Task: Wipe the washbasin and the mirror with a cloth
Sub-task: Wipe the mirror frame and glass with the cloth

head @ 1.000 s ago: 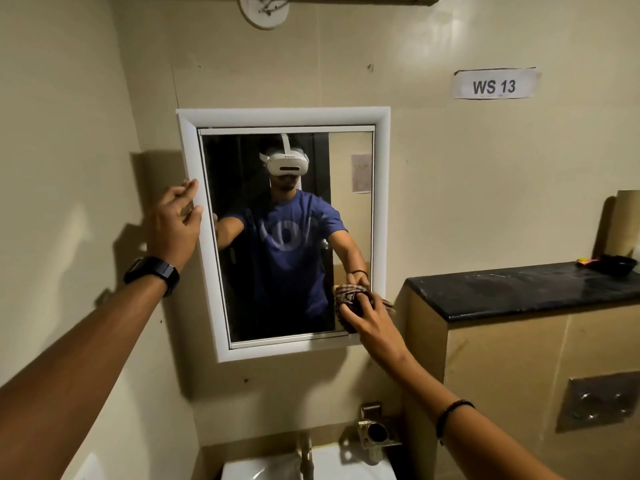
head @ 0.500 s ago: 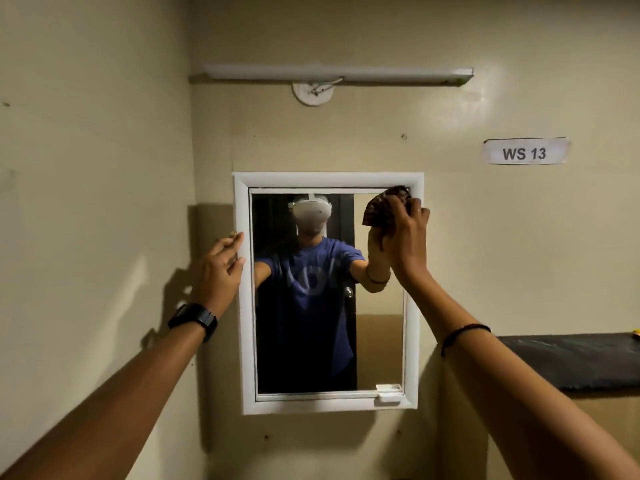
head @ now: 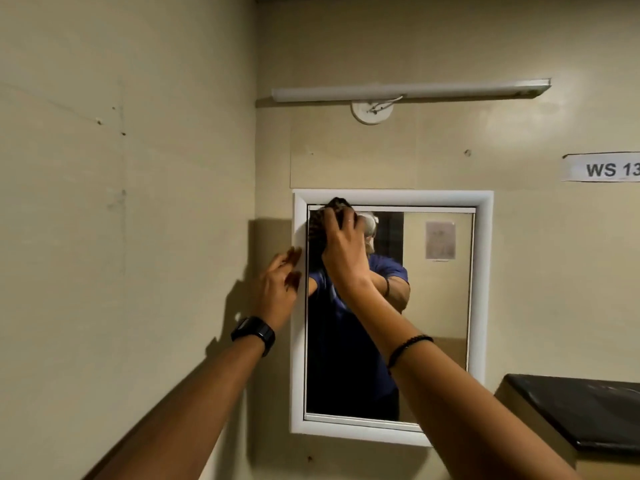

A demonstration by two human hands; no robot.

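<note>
A white-framed mirror [head: 440,306] hangs on the beige wall ahead of me. My right hand [head: 344,252] presses a dark patterned cloth [head: 320,225] against the glass at the mirror's top left corner. My left hand [head: 278,289], with a black watch on the wrist, rests with fingers spread against the left side of the mirror frame [head: 298,358]. The washbasin is out of view below.
A tube light [head: 408,91] is mounted above the mirror. A paper label reading "WS 13" [head: 602,168] is stuck on the wall at the right. A black countertop [head: 581,407] juts out at the lower right. A side wall stands close on the left.
My right hand has carried the cloth from the mirror's bottom right, up to the top right, then across to the top left corner. The view has tilted upward.
</note>
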